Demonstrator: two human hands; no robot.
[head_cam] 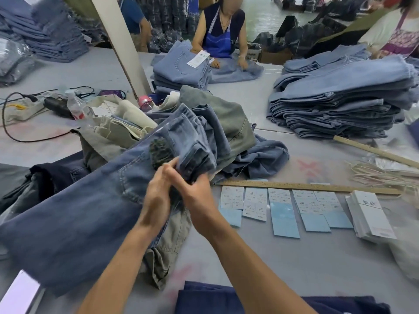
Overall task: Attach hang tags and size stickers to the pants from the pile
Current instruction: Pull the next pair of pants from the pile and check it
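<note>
A pair of blue denim pants [74,214] is lifted off the table in front of me, its waistband bunched at the top. My left hand [158,193] and my right hand [195,196] both grip the bunched waistband, close together. Behind them lies the loose pile of pants [226,123] in blue, grey-green and beige. Sheets of size stickers [283,209] lie in a row right of my hands. A stack of white hang tags [371,214] sits at their right end.
A wooden ruler [306,186] lies above the stickers, a second ruler [374,151] further right. Folded jeans stack [340,103] at back right. Two people work across the table [294,275]. Bottle [77,105], cables and a power strip at left. Dark navy garment [204,300] near the front edge.
</note>
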